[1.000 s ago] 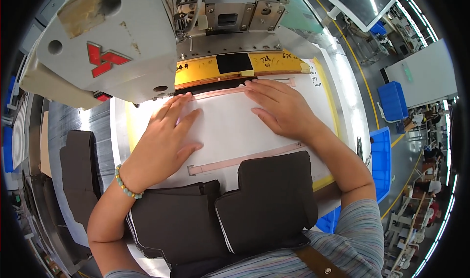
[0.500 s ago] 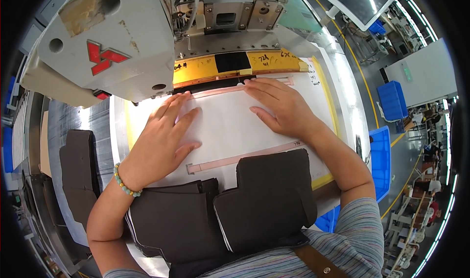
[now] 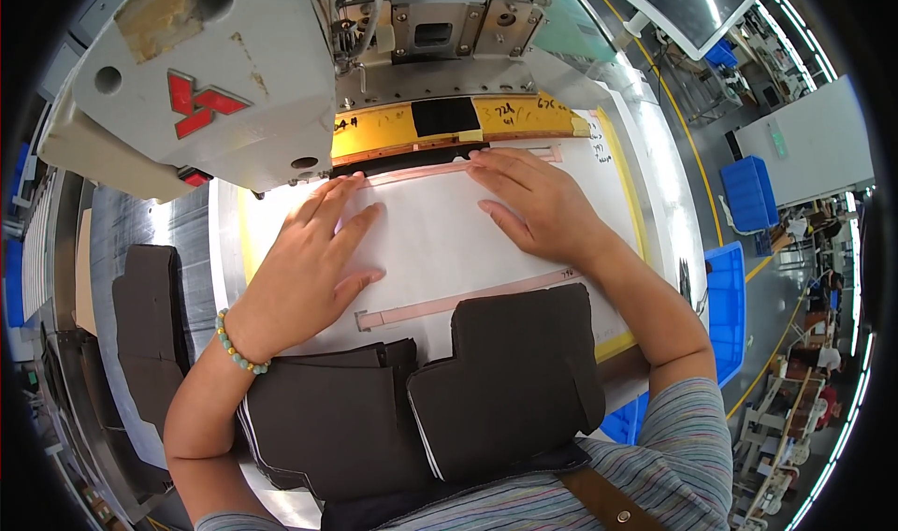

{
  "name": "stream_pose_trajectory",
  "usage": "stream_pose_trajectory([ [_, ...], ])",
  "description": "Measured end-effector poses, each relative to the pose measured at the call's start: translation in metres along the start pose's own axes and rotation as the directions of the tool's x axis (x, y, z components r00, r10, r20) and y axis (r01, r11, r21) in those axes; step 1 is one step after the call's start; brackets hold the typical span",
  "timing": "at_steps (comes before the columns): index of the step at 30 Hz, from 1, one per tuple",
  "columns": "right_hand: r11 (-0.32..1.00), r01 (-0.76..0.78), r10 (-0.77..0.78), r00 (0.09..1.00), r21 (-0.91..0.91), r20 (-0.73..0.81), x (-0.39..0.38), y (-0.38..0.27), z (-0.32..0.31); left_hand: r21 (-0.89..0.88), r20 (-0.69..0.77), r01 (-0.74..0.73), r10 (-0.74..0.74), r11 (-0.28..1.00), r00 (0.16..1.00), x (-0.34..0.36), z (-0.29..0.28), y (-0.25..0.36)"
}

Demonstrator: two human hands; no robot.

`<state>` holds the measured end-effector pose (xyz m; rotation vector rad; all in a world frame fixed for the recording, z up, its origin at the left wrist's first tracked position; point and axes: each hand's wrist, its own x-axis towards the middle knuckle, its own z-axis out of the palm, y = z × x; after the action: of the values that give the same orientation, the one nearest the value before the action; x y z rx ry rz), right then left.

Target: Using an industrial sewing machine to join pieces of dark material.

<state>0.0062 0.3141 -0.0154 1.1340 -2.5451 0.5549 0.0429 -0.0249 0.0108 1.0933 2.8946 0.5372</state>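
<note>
My left hand (image 3: 301, 264) lies flat with its fingers stretched out, the fingertips at the left part of a narrow black fabric strip (image 3: 412, 162). At the strip's right end rest the fingertips of my right hand (image 3: 547, 208), its thumb spread from the other fingers. Along its far side, the strip meets a yellow clamp bar (image 3: 374, 136) of the sewing machine (image 3: 248, 54). Beneath both hands is a white sheet (image 3: 430, 232) with pinkish marked bands. What lies directly under my fingertips is hidden.
Two stacks of dark cut panels, the left stack (image 3: 327, 423) and the right stack (image 3: 514, 372), lie close to my body. Another dark stack (image 3: 150, 325) sits on the metal table at the left. Blue bins (image 3: 725, 316) stand at the right, and a screen (image 3: 692, 7) hangs at the far right.
</note>
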Motion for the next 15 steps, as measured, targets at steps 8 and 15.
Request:
stream_pose_trajectory([
  [8,1.0,0.018,-0.018,0.999,-0.005,-0.045,0.001,-0.001,-0.002,0.0,-0.001,-0.002,0.002,1.0,1.0,0.001,-0.002,0.002],
  [15,0.991,0.103,-0.109,0.991,-0.082,-0.078,0.001,0.002,-0.009,0.007,0.054,-0.084,0.083,0.996,0.995,-0.005,-0.021,0.005],
])
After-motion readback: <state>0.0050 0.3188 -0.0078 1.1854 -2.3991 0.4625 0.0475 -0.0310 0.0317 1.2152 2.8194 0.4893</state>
